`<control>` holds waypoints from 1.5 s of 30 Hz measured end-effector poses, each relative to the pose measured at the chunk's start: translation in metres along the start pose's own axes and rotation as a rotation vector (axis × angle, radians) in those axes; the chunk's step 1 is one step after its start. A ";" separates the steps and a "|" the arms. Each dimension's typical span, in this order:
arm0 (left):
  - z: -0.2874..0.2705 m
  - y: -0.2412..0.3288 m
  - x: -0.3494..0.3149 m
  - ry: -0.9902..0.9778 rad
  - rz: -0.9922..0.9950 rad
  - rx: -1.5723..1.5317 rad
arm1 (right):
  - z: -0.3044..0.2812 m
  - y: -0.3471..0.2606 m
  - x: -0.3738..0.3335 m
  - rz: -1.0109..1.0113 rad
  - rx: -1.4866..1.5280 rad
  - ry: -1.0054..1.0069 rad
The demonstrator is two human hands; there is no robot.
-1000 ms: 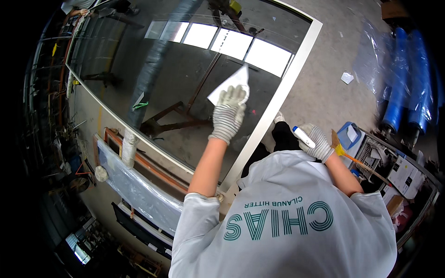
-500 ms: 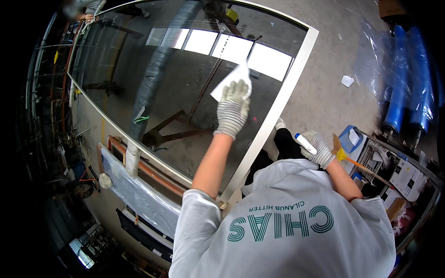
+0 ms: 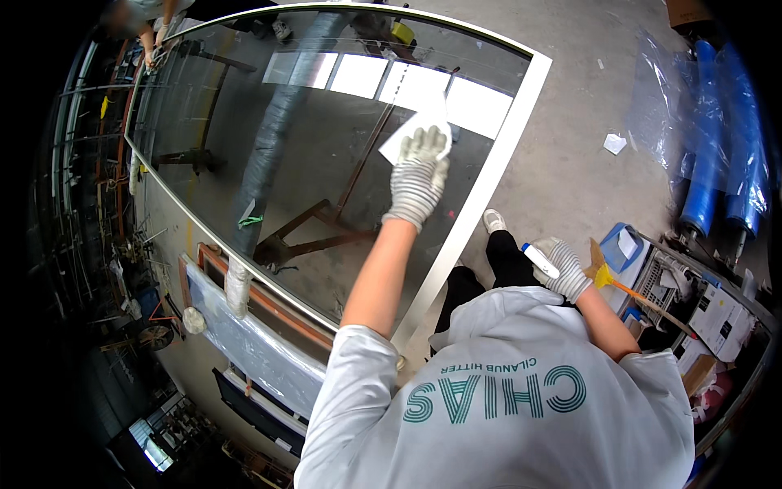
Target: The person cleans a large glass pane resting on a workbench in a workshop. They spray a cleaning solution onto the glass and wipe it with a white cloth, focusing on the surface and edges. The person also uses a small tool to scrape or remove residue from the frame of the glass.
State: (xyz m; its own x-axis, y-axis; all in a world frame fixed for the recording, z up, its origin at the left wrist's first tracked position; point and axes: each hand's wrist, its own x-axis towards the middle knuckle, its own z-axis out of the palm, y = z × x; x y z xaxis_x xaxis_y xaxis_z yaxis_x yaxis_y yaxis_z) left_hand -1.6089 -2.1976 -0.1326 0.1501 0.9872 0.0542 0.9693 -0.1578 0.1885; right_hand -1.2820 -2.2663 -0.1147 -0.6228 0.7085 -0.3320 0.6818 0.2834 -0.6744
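My left hand (image 3: 419,179), in a white knit glove with grey stripes, reaches out over a large glass pane (image 3: 326,163). Under its fingers is a white cloth (image 3: 397,145), one corner pointing away from me across the glass. My right hand (image 3: 564,269), in the same kind of glove, is off the pane's right side near my body. Its fingers are wrapped round a white plastic object with a blue tip (image 3: 541,259), which looks like a spray bottle head; its lower part is hidden. A white frame (image 3: 481,200) edges the pane.
At the far left, another person's hands (image 3: 153,50) are at the pane's corner. A film-wrapped panel (image 3: 252,318) stands near left. On the right are blue film rolls (image 3: 705,147), a cart with a blue tray (image 3: 623,244), and a yellow-and-orange tool (image 3: 604,275).
My left hand and the cloth have shifted slightly up and to the right in the picture. The right hand still holds the white object. At far left, the other person's hands have moved a little lower.
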 end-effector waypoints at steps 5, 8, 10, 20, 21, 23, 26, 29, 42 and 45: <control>-0.018 -0.065 -0.044 -0.012 -0.092 0.049 | -0.016 -0.001 0.008 -0.056 0.028 0.062; -0.038 -0.176 -0.072 0.182 -0.652 -0.018 | -0.017 0.000 0.012 -0.097 0.000 0.062; -0.033 -0.146 -0.044 0.234 -0.715 -0.014 | -0.016 0.000 0.013 -0.011 -0.046 -0.004; -0.029 -0.117 -0.037 0.263 -0.467 -0.001 | -0.020 0.016 0.010 -0.074 0.038 0.088; -0.036 -0.149 -0.051 0.263 -0.653 0.037 | -0.014 0.026 0.006 -0.102 0.049 0.127; -0.042 -0.159 -0.040 0.311 -0.838 -0.025 | -0.015 0.024 0.001 -0.061 0.040 0.136; -0.011 -0.054 0.000 0.294 -0.368 -0.133 | -0.010 0.031 0.002 0.091 0.041 -0.027; 0.000 0.049 0.003 -0.038 0.150 -0.279 | -0.012 0.029 0.001 0.041 -0.010 -0.009; 0.010 -0.051 0.145 0.154 -0.056 -0.096 | -0.020 0.039 -0.007 0.074 -0.018 0.019; 0.023 0.057 0.128 0.055 0.229 -0.190 | -0.023 0.043 -0.001 0.147 0.049 -0.031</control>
State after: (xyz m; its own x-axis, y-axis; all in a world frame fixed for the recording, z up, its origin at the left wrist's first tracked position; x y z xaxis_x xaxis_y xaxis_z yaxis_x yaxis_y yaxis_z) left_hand -1.5302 -2.0793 -0.1373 0.3446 0.9235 0.1686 0.8569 -0.3828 0.3451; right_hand -1.2433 -2.2395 -0.1281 -0.5294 0.7194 -0.4496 0.7478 0.1456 -0.6477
